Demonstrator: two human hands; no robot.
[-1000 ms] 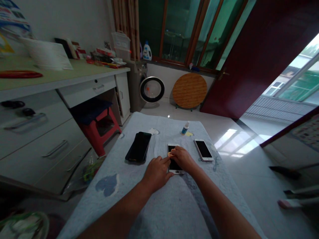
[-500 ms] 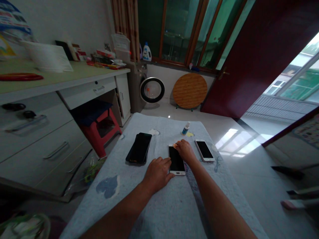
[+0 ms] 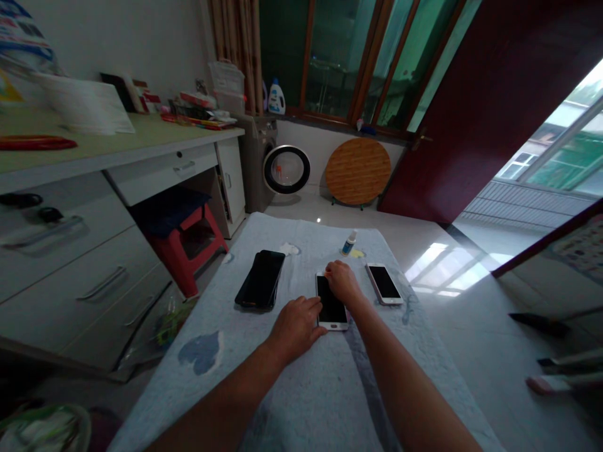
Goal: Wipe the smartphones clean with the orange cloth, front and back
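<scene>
A white-framed smartphone [image 3: 333, 307] lies face up on the cloth-covered table, its dark screen partly under my hands. My left hand [image 3: 296, 323] grips its left side, with fingertips at the screen's edge and the thumb by the lower corner. Bent over the upper part of the screen, my right hand [image 3: 342, 280] pinches a small orange cloth, which my fingers now almost fully hide. A second white phone [image 3: 384, 284] lies to the right. To the left is a stack of black phones [image 3: 261, 279]. Beyond my right hand stands a small spray bottle [image 3: 349, 243].
A pale blue cloth [image 3: 235, 389] with heart patterns covers the table. On the left are a desk with drawers [image 3: 155, 166] and a red stool [image 3: 193, 245]. A washing machine [image 3: 257, 163] with its door open, a round wooden board [image 3: 358, 171] and a dark red door [image 3: 452, 119] are behind.
My right hand has shifted slightly up and left over the phone's top end, and the orange cloth is now mostly covered. The left hand keeps its hold. The view has moved a little.
</scene>
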